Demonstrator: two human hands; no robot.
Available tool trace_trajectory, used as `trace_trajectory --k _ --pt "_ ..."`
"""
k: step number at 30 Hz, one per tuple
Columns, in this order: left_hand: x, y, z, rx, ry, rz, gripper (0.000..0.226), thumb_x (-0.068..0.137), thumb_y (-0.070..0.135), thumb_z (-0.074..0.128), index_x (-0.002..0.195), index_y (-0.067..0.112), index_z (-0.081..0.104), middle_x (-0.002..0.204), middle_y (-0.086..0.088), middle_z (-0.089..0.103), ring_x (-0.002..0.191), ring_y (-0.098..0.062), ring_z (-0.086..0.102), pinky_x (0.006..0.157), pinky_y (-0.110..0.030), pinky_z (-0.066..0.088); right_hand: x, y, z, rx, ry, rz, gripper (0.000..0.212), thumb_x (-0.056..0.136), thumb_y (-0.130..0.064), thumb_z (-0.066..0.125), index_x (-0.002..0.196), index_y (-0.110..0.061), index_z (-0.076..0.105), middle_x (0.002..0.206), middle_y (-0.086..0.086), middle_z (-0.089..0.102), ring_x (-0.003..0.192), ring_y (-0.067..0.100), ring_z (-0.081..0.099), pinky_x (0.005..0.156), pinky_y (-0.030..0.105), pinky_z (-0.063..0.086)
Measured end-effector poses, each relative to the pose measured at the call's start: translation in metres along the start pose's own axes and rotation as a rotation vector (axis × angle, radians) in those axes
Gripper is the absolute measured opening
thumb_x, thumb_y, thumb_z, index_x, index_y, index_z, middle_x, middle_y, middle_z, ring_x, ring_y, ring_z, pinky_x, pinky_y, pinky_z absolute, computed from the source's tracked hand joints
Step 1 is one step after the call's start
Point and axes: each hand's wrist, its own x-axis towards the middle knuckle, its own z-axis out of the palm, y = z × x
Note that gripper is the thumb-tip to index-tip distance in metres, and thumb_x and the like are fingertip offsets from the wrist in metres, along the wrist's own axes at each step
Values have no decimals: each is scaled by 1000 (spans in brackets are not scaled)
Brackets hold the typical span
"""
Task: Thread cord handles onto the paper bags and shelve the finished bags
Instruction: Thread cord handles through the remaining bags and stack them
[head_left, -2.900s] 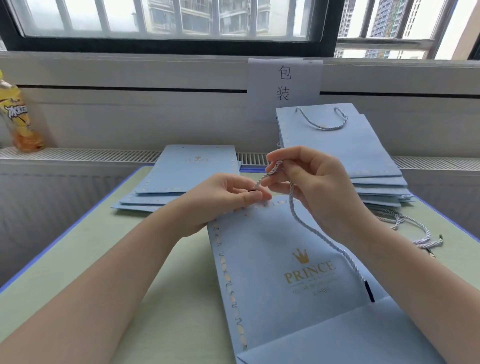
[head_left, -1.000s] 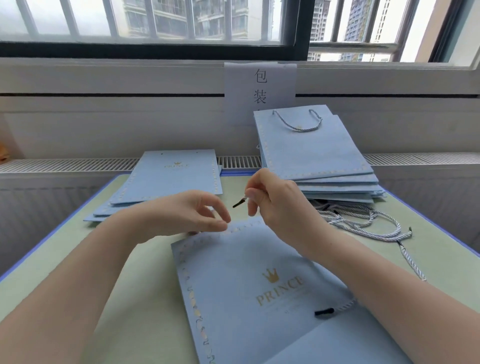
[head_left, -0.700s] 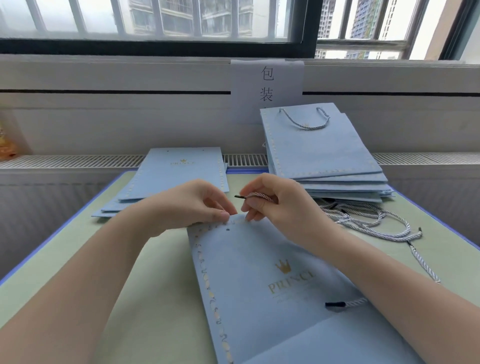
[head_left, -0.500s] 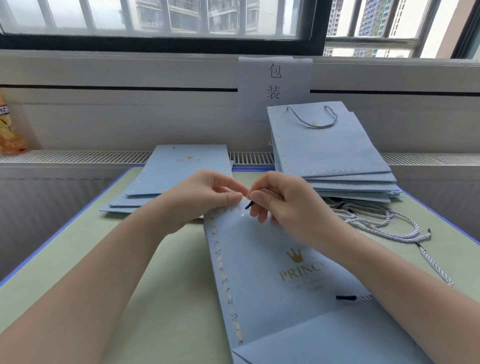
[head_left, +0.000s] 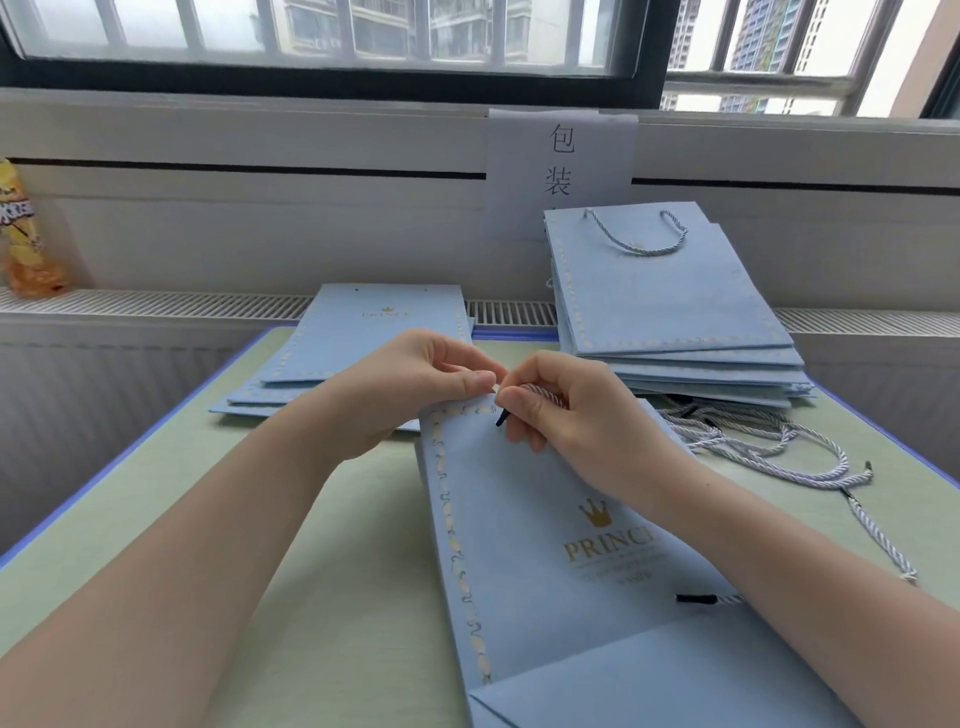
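Observation:
A flat light-blue paper bag (head_left: 535, 525) with a gold crown and "PRINCE" print lies in front of me on the table. My left hand (head_left: 410, 384) pinches the bag's top edge. My right hand (head_left: 561, 415) pinches a grey-white twisted cord (head_left: 545, 394), with the cord's black tip (head_left: 501, 418) against the bag near its top edge. The cord's other black tip (head_left: 696, 598) pokes out from under my right forearm lower on the bag. Whether the tip has entered a hole is hidden by my fingers.
A stack of bags without handles (head_left: 363, 338) lies at the back left. A taller stack (head_left: 670, 306) with a cord handle on top leans at the back right. Loose cords (head_left: 769, 447) lie right of the bag. A snack packet (head_left: 26, 234) stands on the ledge.
My right hand has brought the cord's black tip down from above the bag to its top edge. My left hand has closed in and taken hold of that edge.

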Motion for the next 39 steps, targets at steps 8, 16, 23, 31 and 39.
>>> trace_trajectory --k 8,16,23,31,39 --pt "-1 0 -3 -144 0 -47 21 93 -1 50 102 6 67 90 -13 70 72 -19 66 61 -23 54 2 -1 -6 -272 -12 -20 21 83 -32 67 99 -35 53 97 -17 49 80 -15 45 70 9 33" --pt "2 -1 -5 -207 -96 -135 17 75 11 60 91 11 68 84 -10 68 67 -19 63 59 -26 50 5 -1 -12 -205 -26 70 16 80 -33 71 84 -30 56 76 -19 53 69 -6 48 69 19 35" --pt "-3 1 -14 -164 -318 -119 19 79 2 52 72 7 69 69 -9 65 56 -16 61 52 -21 48 3 -12 -11 -175 -33 11 19 83 -23 69 79 -34 54 72 -19 56 64 -8 50 63 11 34" --pt "-6 -5 -24 -89 -444 -174 21 77 -4 59 94 1 71 87 -15 70 68 -18 68 58 -23 54 1 -9 -5 -142 -84 13 13 84 -24 68 82 -31 57 79 -14 60 68 -2 52 67 18 39" --pt "-7 -2 -18 0 -373 -162 21 86 -6 56 81 8 71 79 -8 69 61 -13 65 53 -19 51 1 -8 -13 -206 -117 9 15 85 -19 67 82 -30 57 76 -18 59 60 -4 49 60 10 36"
